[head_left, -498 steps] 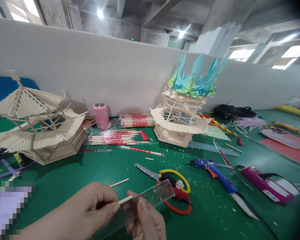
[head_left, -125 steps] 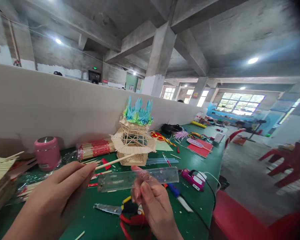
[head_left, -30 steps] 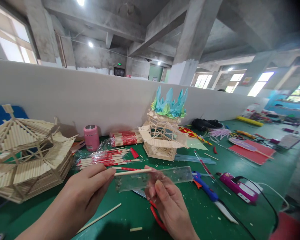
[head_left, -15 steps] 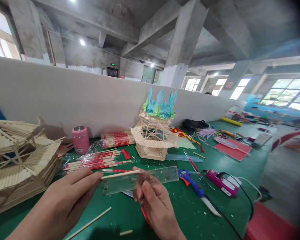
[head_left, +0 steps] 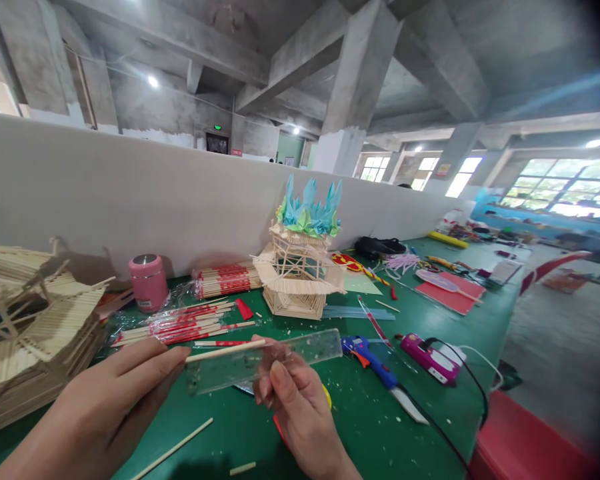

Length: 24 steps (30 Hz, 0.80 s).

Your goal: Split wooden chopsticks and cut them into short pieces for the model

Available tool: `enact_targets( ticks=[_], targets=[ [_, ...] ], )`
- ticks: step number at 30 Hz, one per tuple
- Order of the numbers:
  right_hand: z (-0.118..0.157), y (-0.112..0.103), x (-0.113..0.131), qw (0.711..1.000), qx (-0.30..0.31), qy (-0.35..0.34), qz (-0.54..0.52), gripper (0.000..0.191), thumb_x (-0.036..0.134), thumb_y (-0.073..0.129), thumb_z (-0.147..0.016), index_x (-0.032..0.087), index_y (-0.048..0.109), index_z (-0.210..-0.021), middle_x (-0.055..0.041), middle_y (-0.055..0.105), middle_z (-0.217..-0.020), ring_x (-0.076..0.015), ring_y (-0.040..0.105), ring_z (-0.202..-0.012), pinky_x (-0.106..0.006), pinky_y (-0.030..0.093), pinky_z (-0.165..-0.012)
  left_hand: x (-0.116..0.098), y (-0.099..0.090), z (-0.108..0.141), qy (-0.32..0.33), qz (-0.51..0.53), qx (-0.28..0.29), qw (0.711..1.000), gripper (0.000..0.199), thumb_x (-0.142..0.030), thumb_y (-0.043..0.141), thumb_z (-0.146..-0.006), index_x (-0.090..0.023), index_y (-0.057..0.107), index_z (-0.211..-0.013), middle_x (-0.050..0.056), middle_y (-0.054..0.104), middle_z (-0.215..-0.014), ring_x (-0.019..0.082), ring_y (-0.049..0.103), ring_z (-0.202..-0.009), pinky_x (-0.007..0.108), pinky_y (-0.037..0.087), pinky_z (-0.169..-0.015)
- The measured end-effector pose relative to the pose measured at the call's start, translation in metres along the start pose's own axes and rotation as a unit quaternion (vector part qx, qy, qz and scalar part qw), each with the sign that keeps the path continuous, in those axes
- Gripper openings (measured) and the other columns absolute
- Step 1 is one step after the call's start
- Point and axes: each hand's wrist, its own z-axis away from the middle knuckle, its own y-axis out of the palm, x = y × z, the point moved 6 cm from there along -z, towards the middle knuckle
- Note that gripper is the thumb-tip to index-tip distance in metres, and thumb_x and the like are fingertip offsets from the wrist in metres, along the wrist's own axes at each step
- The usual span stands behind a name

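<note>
My right hand (head_left: 300, 400) is closed around the middle of a clear plastic ruler (head_left: 217, 375), thumb on the near side. A thin wooden stick (head_left: 225, 351) lies along the ruler's upper edge, its right end by my right fingertips. At the stick's left end, the fingers of my left hand (head_left: 100, 397) are pressed together on it; the exact grip is partly hidden. Below the hands, a loose stick (head_left: 175, 448) and a short cut piece (head_left: 243, 469) lie on the green table (head_left: 375, 433). Something red and yellow shows partly behind my right hand.
A stick-built tower (head_left: 300, 293) topped with blue folded paper stands ahead. Another stick model (head_left: 35, 333) fills the left, near a pink flask (head_left: 149, 283) and bundled sticks (head_left: 180, 323). A blue glue gun (head_left: 375, 363) and a corded purple device (head_left: 430, 359) lie right.
The view has turned slightly right, so things sit further left in it. Both hands keep the stick and ruler together in nearly the same pose.
</note>
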Motion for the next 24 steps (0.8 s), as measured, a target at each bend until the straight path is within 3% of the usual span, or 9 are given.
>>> enact_targets(
  ticks=[3,9,17,20,24],
  targets=[
    [-0.001,0.001,-0.001,1.0,0.001,0.004,-0.017,0.031,0.036,0.046,-0.085,0.018,0.061,-0.064,-0.0031,0.052,-0.084,-0.0115,0.043,-0.062,-0.027,0.033,-0.058,0.005,0.004,0.004,-0.003,-0.013,0.006,1.0,0.028,-0.038,0.036,-0.084,-0.031,0.055,-0.103,-0.001,0.063,-0.088,0.014,0.062,-0.074,0.017,0.05,-0.061],
    [-0.002,0.0,0.001,1.0,-0.003,-0.006,0.004,0.033,0.037,0.046,-0.085,0.018,0.062,-0.063,-0.002,0.051,-0.069,-0.0128,0.044,-0.063,-0.027,0.034,-0.059,0.018,0.01,0.014,-0.002,-0.049,0.012,0.999,0.033,-0.041,0.031,-0.083,-0.036,0.055,-0.105,0.0,0.063,-0.096,0.016,0.063,-0.082,0.022,0.052,-0.068],
    [-0.004,0.001,0.0,1.0,0.01,0.007,-0.013,0.03,0.035,0.047,-0.084,0.018,0.062,-0.065,-0.0003,0.05,-0.068,-0.0112,0.043,-0.061,-0.026,0.032,-0.057,0.003,0.002,-0.008,-0.063,-0.03,-0.088,0.994,0.04,-0.056,0.038,-0.072,-0.039,0.06,-0.1,-0.003,0.068,-0.074,0.02,0.063,-0.079,0.026,0.054,-0.06],
    [-0.005,0.001,-0.001,1.0,0.007,0.01,-0.007,0.03,0.035,0.047,-0.085,0.018,0.061,-0.065,-0.0008,0.051,-0.072,-0.0107,0.043,-0.061,-0.025,0.032,-0.057,0.004,0.005,-0.008,-0.065,-0.031,-0.082,0.994,0.04,-0.056,0.037,-0.072,-0.039,0.06,-0.1,-0.003,0.068,-0.074,0.02,0.063,-0.079,0.026,0.054,-0.06],
    [-0.004,0.003,-0.004,1.0,0.002,0.022,-0.019,0.03,0.035,0.047,-0.085,0.017,0.059,-0.064,0.0003,0.049,-0.068,-0.0097,0.042,-0.059,-0.025,0.031,-0.056,0.021,0.011,0.008,-0.061,-0.036,-0.046,0.996,0.037,-0.053,0.037,-0.075,-0.04,0.061,-0.099,-0.003,0.068,-0.078,0.02,0.064,-0.078,0.026,0.055,-0.06]
  ],
)
